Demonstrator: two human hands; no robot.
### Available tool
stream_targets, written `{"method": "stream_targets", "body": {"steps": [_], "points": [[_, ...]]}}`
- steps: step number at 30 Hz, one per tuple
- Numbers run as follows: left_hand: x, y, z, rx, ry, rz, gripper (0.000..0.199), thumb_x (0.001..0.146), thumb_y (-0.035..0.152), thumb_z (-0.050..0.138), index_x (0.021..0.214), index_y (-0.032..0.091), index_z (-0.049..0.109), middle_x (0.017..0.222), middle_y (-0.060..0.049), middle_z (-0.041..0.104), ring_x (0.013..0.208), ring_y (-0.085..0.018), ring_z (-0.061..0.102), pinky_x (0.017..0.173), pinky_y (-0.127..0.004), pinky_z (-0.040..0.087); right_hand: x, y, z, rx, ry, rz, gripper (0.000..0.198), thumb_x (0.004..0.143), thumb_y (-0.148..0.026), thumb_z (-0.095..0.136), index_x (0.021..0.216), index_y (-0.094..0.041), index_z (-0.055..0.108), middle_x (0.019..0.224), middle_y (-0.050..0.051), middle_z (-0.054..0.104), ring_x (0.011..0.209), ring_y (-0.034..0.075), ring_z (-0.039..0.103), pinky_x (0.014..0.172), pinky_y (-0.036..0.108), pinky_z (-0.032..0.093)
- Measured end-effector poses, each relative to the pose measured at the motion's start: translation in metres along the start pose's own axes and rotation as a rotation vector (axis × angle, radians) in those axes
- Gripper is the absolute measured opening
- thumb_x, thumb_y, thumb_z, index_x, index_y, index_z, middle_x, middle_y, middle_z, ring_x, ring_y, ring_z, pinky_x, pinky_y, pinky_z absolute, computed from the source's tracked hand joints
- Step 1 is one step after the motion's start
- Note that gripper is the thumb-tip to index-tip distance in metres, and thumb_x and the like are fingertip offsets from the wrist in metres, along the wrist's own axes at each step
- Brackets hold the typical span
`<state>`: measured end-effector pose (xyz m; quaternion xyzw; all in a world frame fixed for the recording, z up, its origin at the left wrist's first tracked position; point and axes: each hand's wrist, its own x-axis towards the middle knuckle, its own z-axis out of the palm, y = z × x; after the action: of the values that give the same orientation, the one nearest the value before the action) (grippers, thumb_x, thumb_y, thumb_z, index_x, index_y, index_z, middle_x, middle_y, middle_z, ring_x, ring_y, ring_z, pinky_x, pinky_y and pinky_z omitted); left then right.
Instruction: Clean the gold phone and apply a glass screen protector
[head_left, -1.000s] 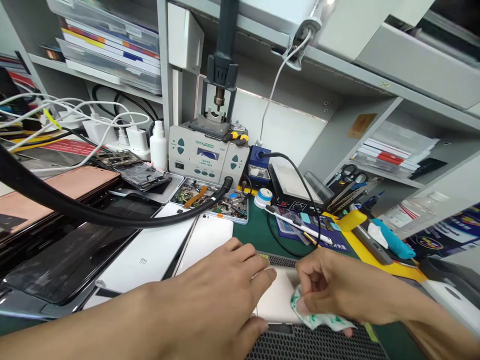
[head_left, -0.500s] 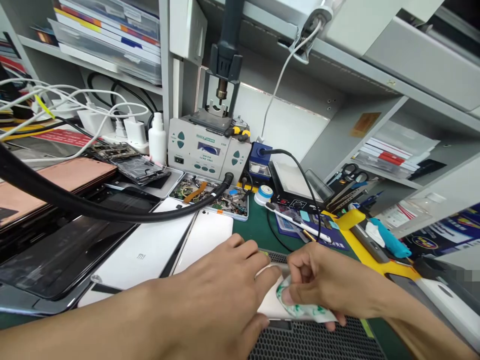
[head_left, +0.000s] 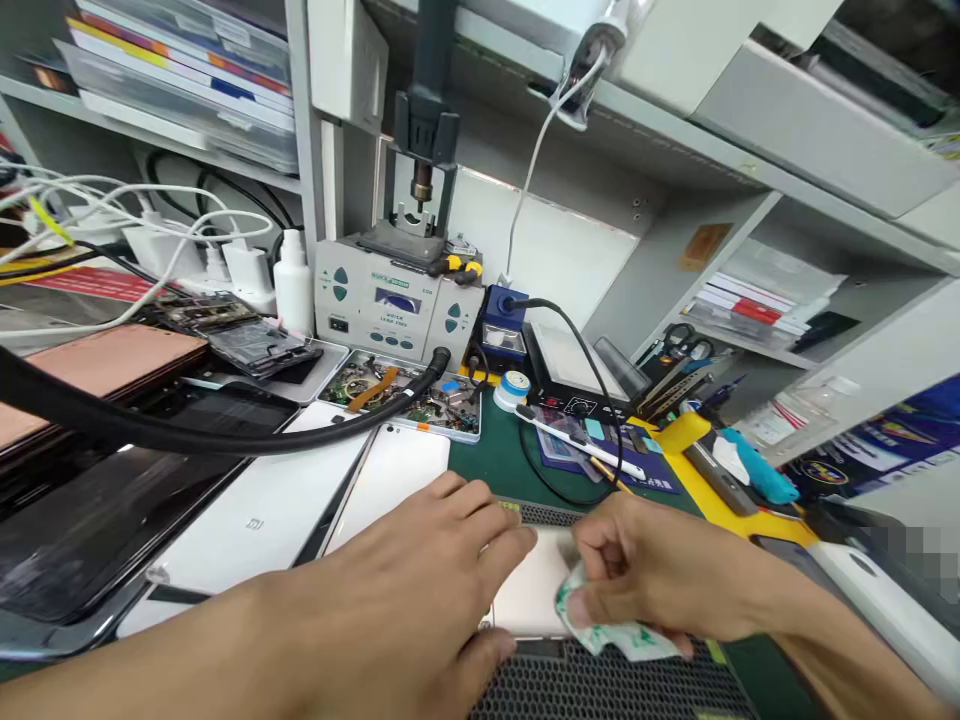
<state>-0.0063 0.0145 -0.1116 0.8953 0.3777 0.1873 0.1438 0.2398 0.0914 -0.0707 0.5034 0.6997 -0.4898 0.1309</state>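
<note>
The right hand (head_left: 637,565), pinching a crumpled wipe (head_left: 622,642), has slid away from the left hand (head_left: 412,575), baring more phone (head_left: 529,600) on the black mat (head_left: 600,690); rubbing seemingly continues. The left lies across the phone; I cannot tell whether it clamps.

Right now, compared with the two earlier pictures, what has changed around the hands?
The right hand and its green-patterned wipe slid along the pale phone toward the left hand, then partway back. Nothing was taken hold of or let go. The left hand stayed on the phone, and the right kept the wipe.
</note>
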Motion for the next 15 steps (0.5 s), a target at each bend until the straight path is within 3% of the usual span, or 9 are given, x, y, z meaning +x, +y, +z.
{"method": "stream_targets", "body": {"steps": [2, 7, 15], "points": [[-0.001, -0.001, 0.001, 0.008, 0.016, 0.005, 0.039, 0.094, 0.035, 0.060, 0.131, 0.022, 0.058, 0.126, -0.010, 0.065, 0.119, -0.031, 0.056, 0.110, -0.048, 0.040, -0.001, 0.004, -0.002, 0.013, -0.010, 0.036, 0.044, 0.076, -0.040, 0.084, 0.063, -0.021, 0.048, 0.045, -0.010, 0.048, 0.035, 0.005, 0.044, 0.028, 0.011, 0.031], [0.000, -0.001, 0.002, -0.005, -0.006, 0.013, 0.037, 0.093, 0.035, 0.059, 0.129, 0.022, 0.058, 0.125, -0.011, 0.066, 0.120, -0.032, 0.057, 0.110, -0.048, 0.042, 0.003, -0.008, 0.007, 0.004, 0.128, 0.009, 0.038, 0.080, -0.037, 0.078, 0.063, -0.022, 0.048, 0.048, -0.011, 0.044, 0.036, 0.006, 0.040, 0.032, 0.015, 0.033], [-0.001, 0.001, 0.001, 0.005, -0.012, -0.017, 0.038, 0.093, 0.034, 0.059, 0.129, 0.020, 0.058, 0.128, -0.012, 0.065, 0.123, -0.033, 0.055, 0.109, -0.049, 0.042, 0.003, 0.007, -0.005, -0.082, 0.102, -0.071, 0.046, 0.078, -0.038, 0.080, 0.059, -0.021, 0.043, 0.052, -0.010, 0.036, 0.049, 0.007, 0.028, 0.043, 0.021, 0.017]]}}
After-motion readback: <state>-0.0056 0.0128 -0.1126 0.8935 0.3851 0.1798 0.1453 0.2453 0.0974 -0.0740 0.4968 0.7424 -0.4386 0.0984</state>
